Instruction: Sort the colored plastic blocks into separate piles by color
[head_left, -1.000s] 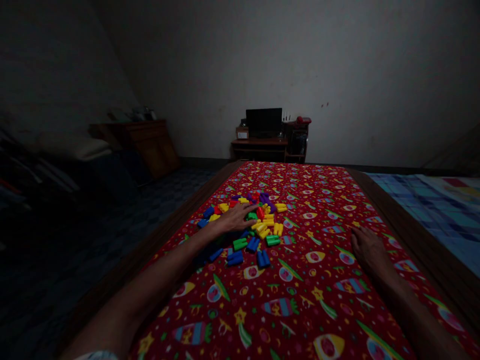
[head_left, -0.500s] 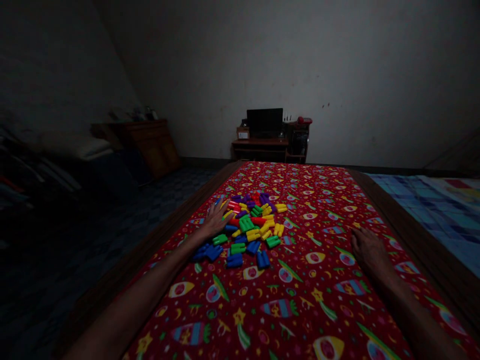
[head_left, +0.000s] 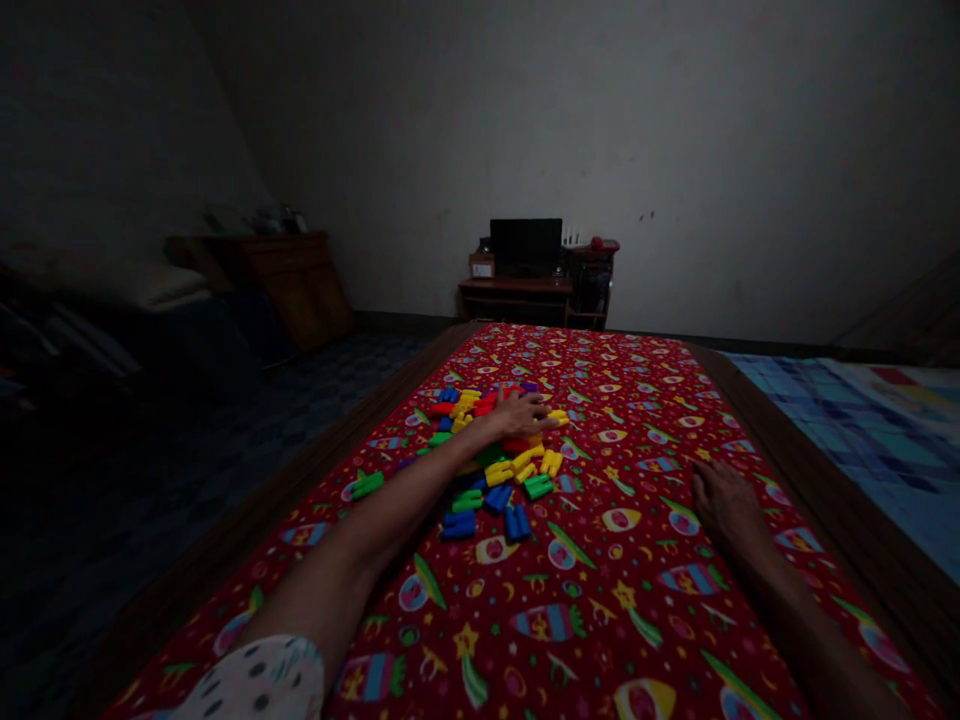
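Observation:
Plastic toy blocks in several colours lie in a loose pile on a red patterned cloth [head_left: 600, 560]. My left hand [head_left: 517, 413] rests over the far part of the pile, fingers stretched to the right, its fingertips by a yellow block [head_left: 557, 418]. The hand and forearm hide some of the blocks. Nearer me lie a blue block [head_left: 517, 522] and a green block [head_left: 538, 487]. Another green block [head_left: 367, 485] sits apart, left of my forearm. My right hand [head_left: 729, 498] lies on the cloth, well to the right of the pile, holding nothing.
The cloth covers a long surface with brown edges [head_left: 720, 375]. Beyond it, a monitor [head_left: 526, 246] stands on a desk [head_left: 517, 288] against the wall. A wooden cabinet [head_left: 300, 290] is at the back left, and a blue checked sheet [head_left: 817, 410] spreads on the right.
My left hand has moved from the pile's left side to the right across its far part. A green block now lies apart at the left. My right hand stays resting on the cloth.

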